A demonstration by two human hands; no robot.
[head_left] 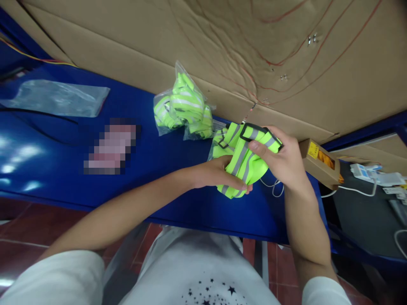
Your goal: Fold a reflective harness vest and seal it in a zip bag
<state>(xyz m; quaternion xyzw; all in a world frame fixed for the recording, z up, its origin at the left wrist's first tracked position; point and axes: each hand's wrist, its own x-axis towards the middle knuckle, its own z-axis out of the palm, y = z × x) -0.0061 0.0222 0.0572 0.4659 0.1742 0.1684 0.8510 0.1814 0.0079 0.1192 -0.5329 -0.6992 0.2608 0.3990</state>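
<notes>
Over the blue table I hold a neon yellow-green reflective strap (243, 163) with grey stripes, folded into a loose bundle. My left hand (227, 176) grips its lower left part, thumb lying across the front. At its upper right, my right hand (282, 154) pinches the strap close to a black plastic buckle (249, 132). Just behind the bundle, another neon strap piece with a black buckle (222, 142) is partly hidden. Several clear bags of similar neon straps (187, 103) lie to the left, against the cardboard.
The blue table (152, 182) runs along a cardboard wall (133, 55) with red wires. On the left lie a clear plastic bag (63, 98), black cables and a blurred-out pinkish item (111, 148). A cardboard box (321, 163) and white cable stand right, beside a dark surface holding power strips.
</notes>
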